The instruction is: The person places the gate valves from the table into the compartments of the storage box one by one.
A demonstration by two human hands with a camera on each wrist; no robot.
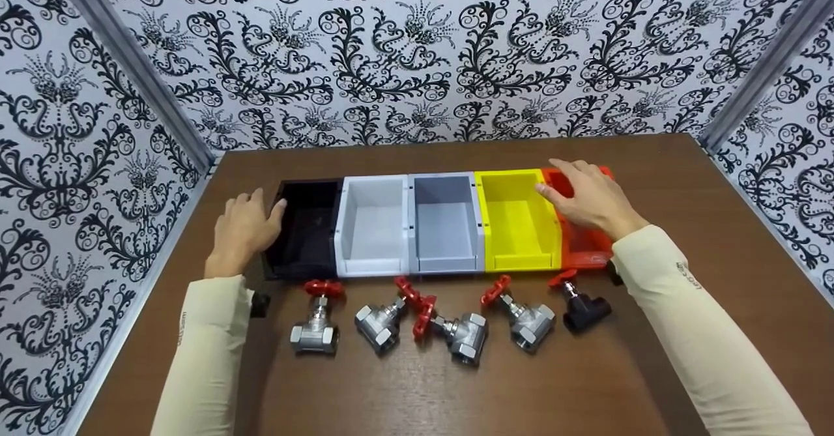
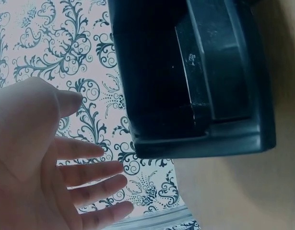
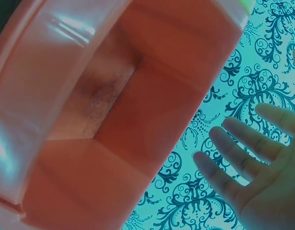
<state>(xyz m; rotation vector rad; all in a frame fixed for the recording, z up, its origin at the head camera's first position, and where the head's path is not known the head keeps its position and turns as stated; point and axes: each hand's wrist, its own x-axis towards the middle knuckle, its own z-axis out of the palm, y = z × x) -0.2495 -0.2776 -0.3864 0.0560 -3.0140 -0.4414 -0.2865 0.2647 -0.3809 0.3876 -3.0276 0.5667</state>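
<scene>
One relaxed, empty left hand [image 1: 242, 229] hovers near the black bin [image 1: 309, 227], an equally empty right hand [image 1: 593, 196] near the red bin [image 1: 588, 248].

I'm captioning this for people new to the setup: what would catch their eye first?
Probably the row of bins across the middle of the table, black, white, gray, yellow and red from left to right. Five valves with red handles lie in front of it, the rightmost one dark, the others silvery. The left hand is by the black bin, the right hand by the red bin, with scroll-patterned walls behind.
</scene>
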